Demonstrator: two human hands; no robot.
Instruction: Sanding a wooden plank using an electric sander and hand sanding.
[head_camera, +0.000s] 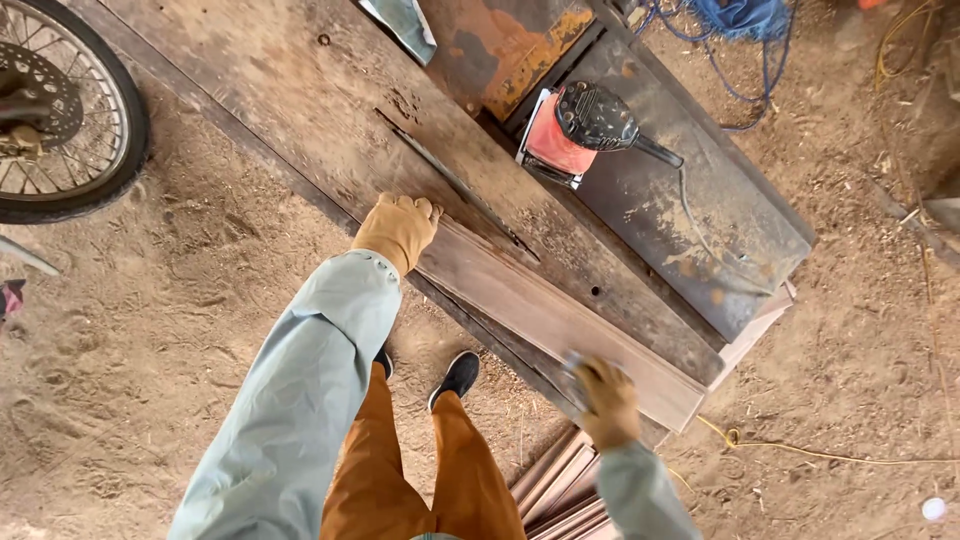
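Sandy workshop floor, left hand (397, 228) flat on plank (560, 320), right grip (604, 398) clutching sanding pad (574, 366).

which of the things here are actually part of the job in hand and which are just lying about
In use:
left hand, gloved, pressing on the wooden plank
right hand, blurred, rubbing the plank's near end with something small and unclear

Lying about:
red and black electric sander on the workbench
motorcycle wheel
blue cable
stacked planks on the ground

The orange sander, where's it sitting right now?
In the head view, the orange sander sits upper centre on the dark metal table, beyond the long plank, untouched by either hand.
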